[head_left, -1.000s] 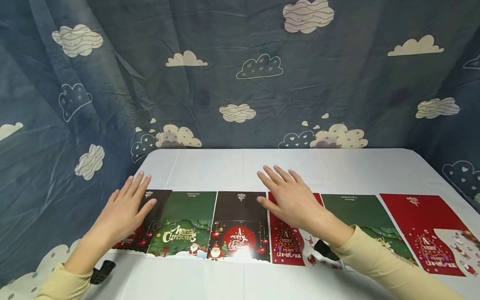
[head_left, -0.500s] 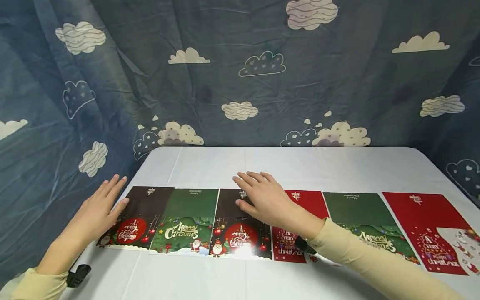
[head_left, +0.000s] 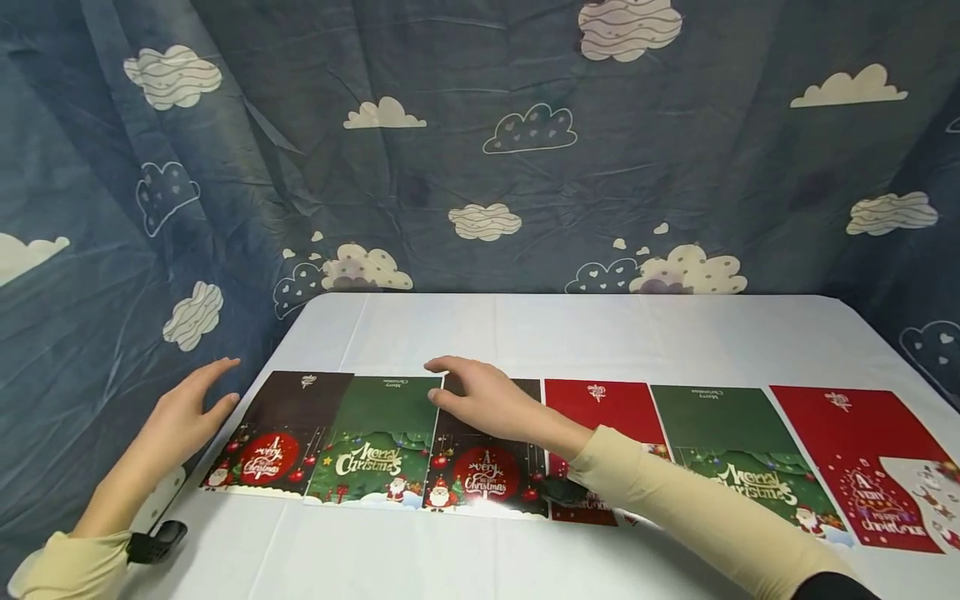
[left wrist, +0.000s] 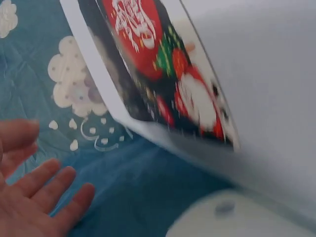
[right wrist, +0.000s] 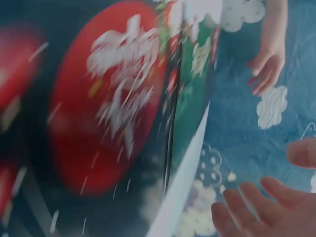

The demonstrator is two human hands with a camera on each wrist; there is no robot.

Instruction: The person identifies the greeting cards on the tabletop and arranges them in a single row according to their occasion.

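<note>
My left hand (head_left: 176, 421), fingers loosely bent and holding nothing, is at the table's left edge beside a black Christmas card (head_left: 296, 404) with a red circle. My right hand (head_left: 487, 400), also holding nothing, hovers over the upper half of another black card (head_left: 487, 487). Its thumb and fingers point left toward a green card (head_left: 390, 404) reading Merry Christmas. A red card (head_left: 600, 404) lies partly beneath the right forearm. In the left wrist view, the spread fingers of the left hand (left wrist: 39, 202) are apart from the black card (left wrist: 138, 59).
Farther right on the white table (head_left: 420, 333) lie a second green card (head_left: 712, 412) and a second red card (head_left: 832, 425). All the cards form one row. A dark blue cloth (head_left: 480, 67) with clouds hangs behind and at the sides.
Both hands have moved left, the left off the first black card and the right from the red card to the second black card. Their fingers are now more bent. The cards stay put.
</note>
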